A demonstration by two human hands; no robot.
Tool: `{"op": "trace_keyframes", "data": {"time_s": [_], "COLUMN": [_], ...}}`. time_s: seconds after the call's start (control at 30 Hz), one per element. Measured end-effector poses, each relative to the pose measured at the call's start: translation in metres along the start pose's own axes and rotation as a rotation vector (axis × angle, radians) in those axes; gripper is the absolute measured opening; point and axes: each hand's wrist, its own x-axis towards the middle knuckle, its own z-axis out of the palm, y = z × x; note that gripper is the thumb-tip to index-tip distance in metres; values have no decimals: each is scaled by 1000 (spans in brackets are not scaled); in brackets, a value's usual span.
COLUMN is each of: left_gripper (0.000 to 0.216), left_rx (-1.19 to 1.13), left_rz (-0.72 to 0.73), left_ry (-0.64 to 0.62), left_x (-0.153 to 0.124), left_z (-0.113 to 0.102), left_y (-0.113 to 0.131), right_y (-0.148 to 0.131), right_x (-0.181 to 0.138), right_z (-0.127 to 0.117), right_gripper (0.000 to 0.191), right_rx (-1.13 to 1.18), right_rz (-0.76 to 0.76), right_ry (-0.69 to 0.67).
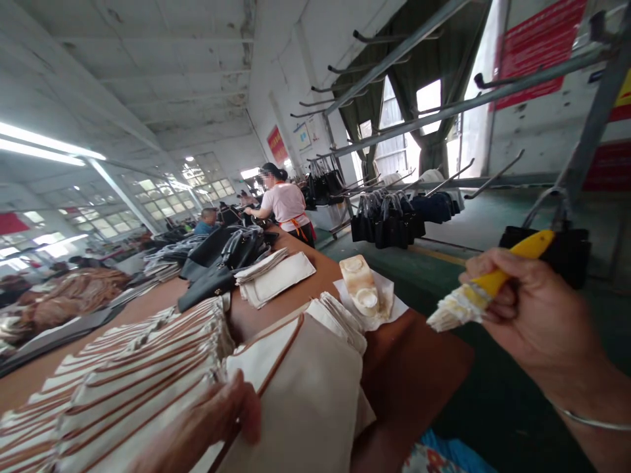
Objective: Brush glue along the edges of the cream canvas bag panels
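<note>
My right hand (pixel 527 302), raised at the right, is closed around the yellow handle of a paintbrush (pixel 493 279). Its bristles are caked with a whitish paste and point left, clear of the table. A cream bag panel (pixel 305 387) with brown piping lies in front of me. At its left edge is my left hand (pixel 217 420), fingers curled and slightly blurred on that edge. Just beyond the panel sit a small stack of folded cream pieces (pixel 340 318) and an opened plastic container (pixel 359 282) smeared with paste, on a white sheet (pixel 389 295).
Rows of cream pieces with brown piping (pixel 142 381) cover the table's left. Farther back are flat cream pieces (pixel 279 276) and black bags (pixel 217 263). A metal rack (pixel 409 135) holding black bags (pixel 389 220) stands at the right. A person (pixel 286 203) stands along the table.
</note>
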Motion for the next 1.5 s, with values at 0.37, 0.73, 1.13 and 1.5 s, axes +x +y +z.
{"op": "trace_keyframes", "data": {"time_s": [0.37, 0.73, 1.13, 1.5], "left_gripper": [36, 36, 38, 31], "left_rx": [265, -69, -524, -473], "left_rz": [-66, -11, 24, 97], "left_ry": [-32, -222, -437, -335], "left_x": [61, 71, 49, 33], "left_z": [82, 103, 94, 105], "left_y": [-36, -21, 3, 18], "right_y": [108, 173, 171, 159], "right_x": [-24, -16, -5, -13], "right_z": [12, 40, 57, 49], "right_gripper": [30, 36, 32, 31], "right_rx": [-28, -308, -608, -624], "right_rz": [286, 201, -158, -112], "right_ry": [-27, -239, -385, -362]}}
